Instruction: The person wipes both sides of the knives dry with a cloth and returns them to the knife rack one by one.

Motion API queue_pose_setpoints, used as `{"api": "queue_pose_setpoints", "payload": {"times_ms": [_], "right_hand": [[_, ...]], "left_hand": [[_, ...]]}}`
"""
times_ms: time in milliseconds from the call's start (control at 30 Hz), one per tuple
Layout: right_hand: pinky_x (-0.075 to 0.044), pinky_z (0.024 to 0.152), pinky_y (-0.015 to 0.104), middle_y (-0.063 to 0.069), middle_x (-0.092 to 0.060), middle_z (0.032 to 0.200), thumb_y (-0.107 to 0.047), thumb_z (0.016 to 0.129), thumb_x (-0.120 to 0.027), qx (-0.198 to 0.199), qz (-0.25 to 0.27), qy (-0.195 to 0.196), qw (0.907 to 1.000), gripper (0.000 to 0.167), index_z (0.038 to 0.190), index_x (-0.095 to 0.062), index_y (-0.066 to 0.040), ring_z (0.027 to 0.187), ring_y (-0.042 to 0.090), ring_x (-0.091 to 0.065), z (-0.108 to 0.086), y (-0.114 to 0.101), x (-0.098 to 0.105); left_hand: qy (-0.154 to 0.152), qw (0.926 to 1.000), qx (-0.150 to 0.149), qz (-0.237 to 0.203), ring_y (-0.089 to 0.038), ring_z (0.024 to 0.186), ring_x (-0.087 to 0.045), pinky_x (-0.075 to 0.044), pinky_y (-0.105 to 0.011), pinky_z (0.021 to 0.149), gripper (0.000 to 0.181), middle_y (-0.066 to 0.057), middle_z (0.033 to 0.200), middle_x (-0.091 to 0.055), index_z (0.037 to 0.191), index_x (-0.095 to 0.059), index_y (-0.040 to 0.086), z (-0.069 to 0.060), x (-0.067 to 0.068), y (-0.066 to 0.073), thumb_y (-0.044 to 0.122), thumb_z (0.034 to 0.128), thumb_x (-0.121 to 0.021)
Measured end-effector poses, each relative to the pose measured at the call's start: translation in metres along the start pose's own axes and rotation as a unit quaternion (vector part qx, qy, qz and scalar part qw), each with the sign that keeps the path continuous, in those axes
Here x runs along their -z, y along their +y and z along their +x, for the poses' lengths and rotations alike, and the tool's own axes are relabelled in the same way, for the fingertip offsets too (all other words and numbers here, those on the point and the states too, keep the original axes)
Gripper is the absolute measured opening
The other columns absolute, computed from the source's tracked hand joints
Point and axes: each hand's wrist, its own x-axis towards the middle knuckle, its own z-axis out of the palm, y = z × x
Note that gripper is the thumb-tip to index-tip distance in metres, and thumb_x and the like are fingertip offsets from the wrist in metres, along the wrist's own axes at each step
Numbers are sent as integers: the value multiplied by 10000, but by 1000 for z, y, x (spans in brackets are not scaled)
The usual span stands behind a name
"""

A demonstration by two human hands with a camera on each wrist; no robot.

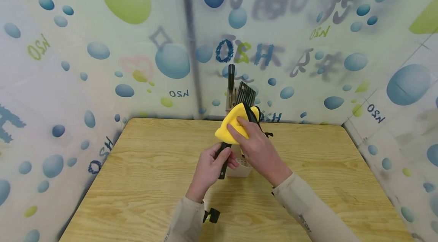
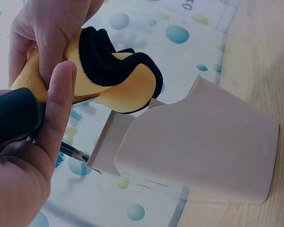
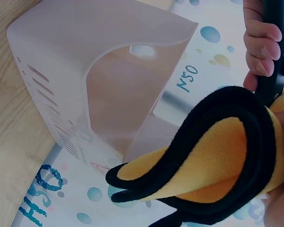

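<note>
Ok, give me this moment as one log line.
left hand: grips black handle | right hand: holds yellow cloth | cloth: folded, black edging | holder: stands on table

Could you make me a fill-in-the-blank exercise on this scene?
1. The left hand grips a ____ handle.
2. The yellow cloth is held by the ____.
3. The holder stands on the wood-grained ____.

Missing words: black; right hand; table.
</note>
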Motion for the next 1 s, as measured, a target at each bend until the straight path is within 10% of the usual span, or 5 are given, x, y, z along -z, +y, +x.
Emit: {"api": "queue_pose_setpoints", "payload": {"times_ms": [1000], "right_hand": [[-598,898,471,248,-543,1362,52,867,-780,-253,-282,-33,9993,601,1419,-611,-117,1087,414,-614,11,14,1]], "left_hand": [[-188,9988,330,-310,-207,740,-735,-632,-381,743,283,-260,928,-666,1069,-633,-105,-5,4,-1,153,1094,-519]]}}
